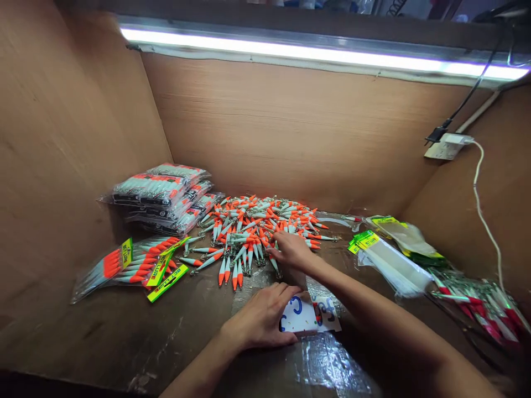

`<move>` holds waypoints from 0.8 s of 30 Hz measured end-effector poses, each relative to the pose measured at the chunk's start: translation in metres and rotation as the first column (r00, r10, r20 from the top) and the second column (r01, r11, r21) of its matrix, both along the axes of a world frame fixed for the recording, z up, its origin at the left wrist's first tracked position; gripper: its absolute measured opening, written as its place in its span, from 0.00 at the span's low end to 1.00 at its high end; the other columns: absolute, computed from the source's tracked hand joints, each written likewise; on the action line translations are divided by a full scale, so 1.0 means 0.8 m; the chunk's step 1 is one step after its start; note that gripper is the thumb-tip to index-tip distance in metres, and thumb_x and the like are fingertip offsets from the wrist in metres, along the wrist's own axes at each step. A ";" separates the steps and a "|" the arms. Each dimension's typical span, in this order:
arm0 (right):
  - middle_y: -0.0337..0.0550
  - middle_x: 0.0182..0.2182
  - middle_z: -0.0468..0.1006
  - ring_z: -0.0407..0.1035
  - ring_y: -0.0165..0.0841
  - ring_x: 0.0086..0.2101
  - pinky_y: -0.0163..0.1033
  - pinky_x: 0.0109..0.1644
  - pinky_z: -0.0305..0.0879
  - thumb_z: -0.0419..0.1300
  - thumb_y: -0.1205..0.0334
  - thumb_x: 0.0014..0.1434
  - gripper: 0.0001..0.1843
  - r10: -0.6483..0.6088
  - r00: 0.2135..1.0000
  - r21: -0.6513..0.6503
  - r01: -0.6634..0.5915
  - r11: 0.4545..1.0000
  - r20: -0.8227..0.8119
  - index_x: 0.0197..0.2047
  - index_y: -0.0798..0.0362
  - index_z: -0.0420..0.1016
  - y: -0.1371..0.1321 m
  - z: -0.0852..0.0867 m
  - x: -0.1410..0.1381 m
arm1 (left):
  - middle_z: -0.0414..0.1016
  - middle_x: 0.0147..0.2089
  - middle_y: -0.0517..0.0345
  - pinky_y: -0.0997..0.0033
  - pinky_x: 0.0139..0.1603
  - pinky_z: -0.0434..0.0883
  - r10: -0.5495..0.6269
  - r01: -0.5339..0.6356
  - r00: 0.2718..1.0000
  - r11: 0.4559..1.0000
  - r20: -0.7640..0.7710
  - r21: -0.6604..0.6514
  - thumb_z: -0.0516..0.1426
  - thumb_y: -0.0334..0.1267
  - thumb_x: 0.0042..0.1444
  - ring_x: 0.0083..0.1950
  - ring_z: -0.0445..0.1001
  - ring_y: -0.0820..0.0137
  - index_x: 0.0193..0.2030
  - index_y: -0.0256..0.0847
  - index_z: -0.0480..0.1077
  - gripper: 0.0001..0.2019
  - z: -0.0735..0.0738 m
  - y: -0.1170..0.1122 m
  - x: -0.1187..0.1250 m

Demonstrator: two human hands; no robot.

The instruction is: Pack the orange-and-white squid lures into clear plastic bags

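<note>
White card point(306, 316) half hidden under L hand point(261, 319).

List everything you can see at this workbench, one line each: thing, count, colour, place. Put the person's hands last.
Loose fishing lures: many, orange and white, heaped at the middle back.
Packed lure bags: one stack, clear, back left.
Lure packs: several, yellow-green header cards, front left.
Empty bags: several, clear with yellow-green tops, right.
Red lures: a bunch, red and silver, far right.
White card: one, blue and red marks, front middle.
Light strip: one, white, overhead.
Wall socket: one, white, right wall.
Left hand: on the white card.
Right hand: fingers in the lure heap.
</note>
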State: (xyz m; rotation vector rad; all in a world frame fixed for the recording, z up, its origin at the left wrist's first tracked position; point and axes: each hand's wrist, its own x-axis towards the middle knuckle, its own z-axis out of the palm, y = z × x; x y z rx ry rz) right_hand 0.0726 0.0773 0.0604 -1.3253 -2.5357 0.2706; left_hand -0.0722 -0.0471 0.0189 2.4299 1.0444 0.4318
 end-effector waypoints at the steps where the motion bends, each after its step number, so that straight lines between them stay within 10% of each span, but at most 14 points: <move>1: 0.51 0.45 0.79 0.73 0.42 0.44 0.40 0.44 0.63 0.60 0.51 0.62 0.16 -0.025 1.000 0.008 0.025 1.000 0.011 0.47 0.53 0.74 0.004 -0.001 -0.020 | 0.69 0.58 0.52 0.55 0.59 0.66 0.000 0.000 1.000 1.000 -0.003 0.003 0.68 0.46 0.45 0.57 0.69 0.54 0.65 0.51 0.57 0.41 -0.001 0.000 0.000; 6: 0.50 0.35 0.79 0.74 0.42 0.38 0.40 0.39 0.62 0.57 0.56 0.62 0.12 -0.088 0.996 -0.064 0.088 0.994 -0.005 0.38 0.56 0.76 0.026 0.005 -0.037 | 0.69 0.57 0.53 0.56 0.58 0.68 -0.009 0.009 1.000 1.000 -0.001 0.005 0.69 0.47 0.44 0.56 0.70 0.54 0.65 0.51 0.58 0.42 -0.002 0.000 -0.001; 12: 0.38 0.24 0.74 0.66 0.27 0.24 0.32 0.27 0.58 0.59 0.48 0.61 0.18 -0.023 0.984 -0.325 -0.035 0.945 -0.175 0.33 0.56 0.75 0.038 0.016 0.068 | 0.68 0.60 0.54 0.54 0.60 0.67 -0.020 0.020 0.999 1.000 0.026 -0.004 0.69 0.45 0.45 0.58 0.69 0.54 0.67 0.53 0.55 0.44 0.001 -0.002 -0.004; 16: 0.40 0.29 0.78 0.68 0.28 0.26 0.33 0.29 0.62 0.66 0.44 0.56 0.21 -0.186 0.789 -0.534 -0.203 0.821 -0.586 0.37 0.55 0.74 0.004 -0.001 0.141 | 0.67 0.62 0.54 0.54 0.60 0.67 -0.035 0.036 0.998 0.999 0.047 -0.022 0.68 0.43 0.47 0.59 0.68 0.55 0.67 0.53 0.54 0.42 0.003 -0.002 -0.004; 24: 0.42 0.26 0.78 0.66 0.28 0.25 0.34 0.30 0.62 0.68 0.47 0.56 0.19 -0.375 0.649 -0.585 -0.134 0.800 -0.662 0.33 0.57 0.76 -0.061 -0.034 0.197 | 0.66 0.63 0.53 0.53 0.60 0.67 -0.041 0.041 0.999 0.999 0.029 -0.017 0.66 0.40 0.49 0.60 0.67 0.54 0.64 0.51 0.58 0.35 0.002 0.000 -0.003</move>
